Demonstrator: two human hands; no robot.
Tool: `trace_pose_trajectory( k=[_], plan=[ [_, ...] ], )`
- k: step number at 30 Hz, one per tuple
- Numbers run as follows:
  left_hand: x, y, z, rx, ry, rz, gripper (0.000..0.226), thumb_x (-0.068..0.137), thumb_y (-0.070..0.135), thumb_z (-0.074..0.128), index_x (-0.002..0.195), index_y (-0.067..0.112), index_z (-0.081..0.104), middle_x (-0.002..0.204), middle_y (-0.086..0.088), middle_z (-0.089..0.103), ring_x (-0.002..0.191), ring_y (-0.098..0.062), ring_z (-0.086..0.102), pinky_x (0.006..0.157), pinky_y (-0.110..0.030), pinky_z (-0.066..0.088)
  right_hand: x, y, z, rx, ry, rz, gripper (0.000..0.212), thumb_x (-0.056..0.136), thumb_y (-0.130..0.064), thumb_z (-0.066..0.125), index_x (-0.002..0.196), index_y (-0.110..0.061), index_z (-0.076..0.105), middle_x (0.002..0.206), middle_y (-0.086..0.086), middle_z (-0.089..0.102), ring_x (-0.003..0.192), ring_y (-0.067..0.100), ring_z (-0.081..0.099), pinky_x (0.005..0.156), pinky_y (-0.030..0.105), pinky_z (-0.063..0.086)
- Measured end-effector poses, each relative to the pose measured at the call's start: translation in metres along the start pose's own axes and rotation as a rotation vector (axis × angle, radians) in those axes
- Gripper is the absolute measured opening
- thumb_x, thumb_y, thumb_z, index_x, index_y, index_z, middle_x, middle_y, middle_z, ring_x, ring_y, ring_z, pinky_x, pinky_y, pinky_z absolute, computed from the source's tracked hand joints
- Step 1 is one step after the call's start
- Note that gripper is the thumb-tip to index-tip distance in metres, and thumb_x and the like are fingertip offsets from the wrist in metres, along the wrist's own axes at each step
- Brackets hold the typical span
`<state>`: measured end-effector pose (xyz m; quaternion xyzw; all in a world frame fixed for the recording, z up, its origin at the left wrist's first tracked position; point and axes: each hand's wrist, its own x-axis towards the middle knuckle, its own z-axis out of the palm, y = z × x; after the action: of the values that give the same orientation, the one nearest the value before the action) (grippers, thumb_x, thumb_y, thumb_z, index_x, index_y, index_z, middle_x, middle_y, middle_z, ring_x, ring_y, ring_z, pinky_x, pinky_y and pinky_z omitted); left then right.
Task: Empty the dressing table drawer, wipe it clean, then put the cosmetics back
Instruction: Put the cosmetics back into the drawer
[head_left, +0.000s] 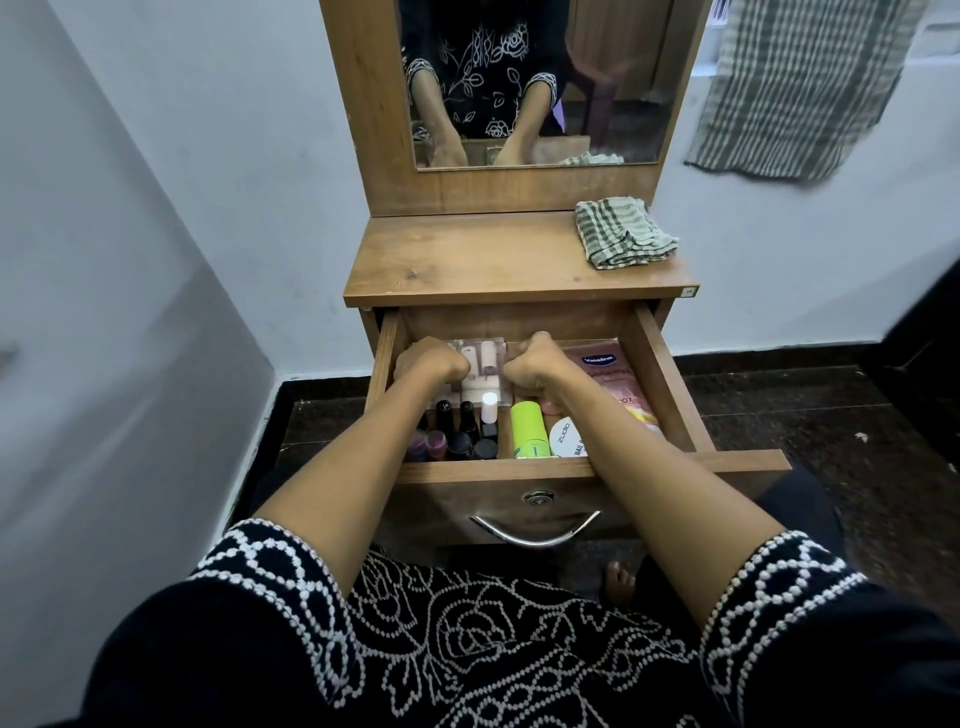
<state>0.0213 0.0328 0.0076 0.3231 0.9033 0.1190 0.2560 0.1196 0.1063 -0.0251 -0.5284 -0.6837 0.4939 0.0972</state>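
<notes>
The wooden drawer (660, 374) of the dressing table is pulled out and full of cosmetics. Both my hands reach into it. My left hand (428, 361) and my right hand (535, 364) grip the two sides of a clear plastic case (480, 364) of small white bottles at the back left. In front of it stand several dark nail polish bottles (462, 431), a green tube (527, 428) and a white Zudio jar (566, 439). A pink Vaseline pouch (613, 379) lies on the right side.
A folded green checked cloth (621, 231) lies on the right of the table top (467, 260). A mirror (535, 83) stands behind it. A checked towel (795, 88) hangs at the upper right. White walls flank the table on both sides. A foot (618, 579) shows below the drawer.
</notes>
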Motion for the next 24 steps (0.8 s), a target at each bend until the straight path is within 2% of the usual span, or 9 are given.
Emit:
trace_pose_trajectory(
  k=[3, 6, 9, 12, 13, 16, 20, 22, 24],
  plan=[
    [0.001, -0.001, 0.001, -0.033, 0.001, 0.005, 0.033, 0.089, 0.023, 0.055, 0.113, 0.001, 0.061, 0.119, -0.014, 0.062, 0.103, -0.027, 0.063, 0.078, -0.032, 0.049, 0.0, -0.002, 0.0, 0.0, 0.002, 0.005, 0.034, 0.082, -0.01, 0.059, 0.114, -0.002, 0.056, 0.102, 0.016, 0.063, 0.091, 0.027, 0.057, 0.067, 0.031, 0.047],
    [-0.003, 0.001, -0.001, -0.061, 0.032, 0.002, 0.022, 0.088, 0.022, 0.057, 0.101, 0.005, 0.061, 0.116, -0.013, 0.063, 0.1, -0.027, 0.063, 0.071, -0.03, 0.047, -0.003, -0.002, -0.001, -0.02, -0.002, -0.012, 0.033, 0.08, -0.007, 0.057, 0.113, -0.001, 0.057, 0.097, 0.015, 0.061, 0.085, 0.025, 0.055, 0.056, 0.029, 0.039],
    [-0.008, 0.001, -0.003, -0.081, 0.055, -0.015, 0.01, 0.085, 0.02, 0.058, 0.087, 0.011, 0.056, 0.11, -0.011, 0.065, 0.096, -0.026, 0.064, 0.067, -0.028, 0.046, -0.003, -0.002, -0.002, -0.044, 0.009, -0.019, 0.022, 0.08, -0.005, 0.058, 0.102, 0.0, 0.059, 0.087, 0.013, 0.059, 0.074, 0.023, 0.052, 0.056, 0.03, 0.038],
    [-0.011, 0.001, -0.003, -0.105, 0.093, -0.039, 0.017, 0.083, 0.019, 0.061, 0.095, 0.007, 0.063, 0.111, -0.011, 0.066, 0.101, -0.026, 0.064, 0.069, -0.028, 0.045, -0.004, -0.003, -0.002, -0.057, 0.023, -0.014, 0.007, 0.081, -0.008, 0.061, 0.081, -0.006, 0.054, 0.085, 0.012, 0.057, 0.077, 0.022, 0.051, 0.057, 0.031, 0.039],
    [-0.012, 0.001, -0.003, -0.113, 0.107, -0.04, 0.022, 0.082, 0.019, 0.062, 0.1, 0.006, 0.064, 0.111, -0.011, 0.066, 0.102, -0.026, 0.063, 0.069, -0.029, 0.045, -0.004, -0.003, -0.003, -0.067, 0.018, -0.019, 0.006, 0.081, -0.007, 0.061, 0.084, -0.004, 0.057, 0.084, 0.012, 0.057, 0.074, 0.022, 0.051, 0.056, 0.03, 0.039],
    [-0.017, 0.004, -0.005, -0.102, 0.155, -0.033, 0.027, 0.082, 0.019, 0.064, 0.105, 0.005, 0.067, 0.111, -0.01, 0.066, 0.103, -0.026, 0.063, 0.069, -0.029, 0.044, -0.005, -0.004, -0.004, -0.085, -0.001, -0.024, 0.026, 0.08, -0.006, 0.063, 0.105, 0.0, 0.061, 0.086, 0.012, 0.059, 0.074, 0.023, 0.051, 0.058, 0.031, 0.041],
    [-0.033, 0.01, -0.013, -0.081, 0.188, -0.027, 0.026, 0.082, 0.02, 0.061, 0.103, 0.006, 0.068, 0.111, -0.008, 0.065, 0.107, -0.023, 0.059, 0.071, -0.028, 0.042, -0.007, -0.002, -0.006, -0.068, 0.03, -0.055, 0.022, 0.082, -0.006, 0.058, 0.102, -0.002, 0.065, 0.083, 0.01, 0.058, 0.065, 0.019, 0.05, 0.057, 0.028, 0.04],
    [-0.044, 0.008, -0.018, -0.143, 0.185, -0.021, 0.028, 0.083, 0.024, 0.061, 0.104, 0.006, 0.065, 0.103, -0.007, 0.065, 0.092, -0.022, 0.061, 0.064, -0.026, 0.042, -0.009, 0.0, -0.007, -0.052, 0.069, -0.095, 0.021, 0.082, -0.006, 0.058, 0.1, -0.003, 0.068, 0.087, 0.01, 0.062, 0.073, 0.019, 0.055, 0.062, 0.028, 0.043],
    [-0.059, 0.001, -0.022, -0.315, 0.227, -0.039, 0.042, 0.083, 0.031, 0.063, 0.114, 0.004, 0.054, 0.093, -0.005, 0.062, 0.077, -0.02, 0.059, 0.057, -0.025, 0.042, -0.013, 0.002, -0.01, -0.069, 0.114, -0.136, 0.02, 0.082, -0.007, 0.06, 0.099, -0.005, 0.07, 0.098, 0.011, 0.067, 0.089, 0.022, 0.06, 0.075, 0.032, 0.049]
  ],
)
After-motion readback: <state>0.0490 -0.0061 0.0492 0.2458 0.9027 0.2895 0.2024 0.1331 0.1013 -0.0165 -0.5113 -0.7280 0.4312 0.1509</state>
